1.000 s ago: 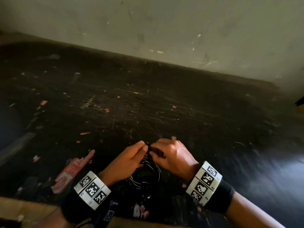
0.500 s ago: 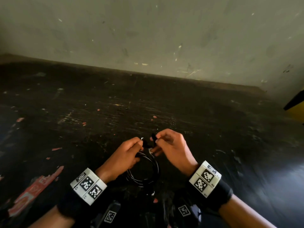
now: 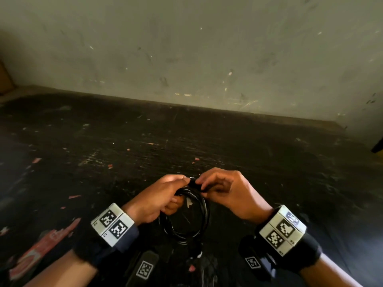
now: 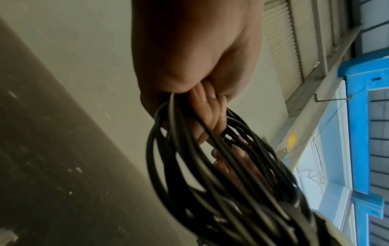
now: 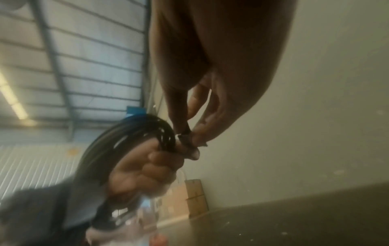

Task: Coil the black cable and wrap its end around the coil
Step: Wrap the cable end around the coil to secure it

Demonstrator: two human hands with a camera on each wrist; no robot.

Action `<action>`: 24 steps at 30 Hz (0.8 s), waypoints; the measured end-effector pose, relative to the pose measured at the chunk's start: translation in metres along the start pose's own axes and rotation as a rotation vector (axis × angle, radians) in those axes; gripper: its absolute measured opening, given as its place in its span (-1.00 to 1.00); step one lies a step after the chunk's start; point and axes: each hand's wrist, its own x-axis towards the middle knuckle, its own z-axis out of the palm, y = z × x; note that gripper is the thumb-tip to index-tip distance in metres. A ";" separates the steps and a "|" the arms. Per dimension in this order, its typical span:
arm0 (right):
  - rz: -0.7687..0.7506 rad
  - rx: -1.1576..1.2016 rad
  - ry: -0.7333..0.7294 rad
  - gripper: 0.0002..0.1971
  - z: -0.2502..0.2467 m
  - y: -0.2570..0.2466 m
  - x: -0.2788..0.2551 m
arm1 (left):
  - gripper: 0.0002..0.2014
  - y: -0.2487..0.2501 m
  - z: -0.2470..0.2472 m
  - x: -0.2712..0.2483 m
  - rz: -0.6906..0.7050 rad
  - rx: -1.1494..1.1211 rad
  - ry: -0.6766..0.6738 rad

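The black cable (image 3: 204, 216) hangs as a round coil of several loops between my two hands, above the dark table (image 3: 186, 146). My left hand (image 3: 159, 198) grips the top of the coil, its fingers curled round the bundled loops (image 4: 210, 166). My right hand (image 3: 226, 190) pinches the cable's end (image 3: 193, 182) against the top of the coil, right beside the left thumb. In the right wrist view, thumb and forefinger squeeze the dark end piece (image 5: 186, 136) next to the coil (image 5: 126, 136). The rest of the end is hidden by my fingers.
A scuffed grey wall (image 3: 186, 59) rises behind the table. Red and orange scraps (image 3: 41, 251) litter the left side of the tabletop. Cardboard boxes (image 5: 195, 198) stand far off by the wall.
My hands have come closer together at the top of the coil. The end that stood up between them half a second ago now lies pressed against the bundle. The head view has tilted upward.
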 end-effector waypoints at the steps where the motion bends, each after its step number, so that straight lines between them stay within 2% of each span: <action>1: -0.020 -0.023 0.043 -0.84 0.001 -0.001 0.001 | -0.83 0.002 0.000 -0.001 0.002 0.006 0.011; 5: -0.054 0.119 0.328 -0.84 -0.005 -0.015 0.000 | -0.78 0.000 -0.002 0.005 0.024 0.061 0.165; 7: -0.028 0.098 0.275 -0.89 -0.008 -0.028 -0.006 | -0.79 -0.002 -0.003 0.010 0.030 0.130 0.261; 9: 0.017 -0.032 0.116 -0.89 -0.002 -0.034 -0.010 | -0.78 -0.002 -0.002 0.013 0.054 0.183 0.299; 11: 0.007 -0.279 0.064 -0.89 0.010 -0.027 -0.010 | -0.78 -0.001 0.001 0.013 0.073 0.229 0.288; 14: -0.084 -0.546 0.148 -0.90 0.019 -0.007 -0.006 | -0.78 0.001 0.005 0.011 0.092 0.266 0.256; 18: -0.139 -0.496 0.177 -0.91 0.025 0.006 -0.007 | -0.78 0.003 0.008 0.012 0.088 0.282 0.228; 21: -0.175 -0.454 0.287 -0.87 0.025 0.012 -0.010 | -0.72 0.000 0.006 0.008 0.154 0.226 0.181; 24: -0.193 -0.466 0.390 -0.82 0.022 0.019 -0.012 | -0.62 -0.007 0.005 0.001 0.169 0.160 0.210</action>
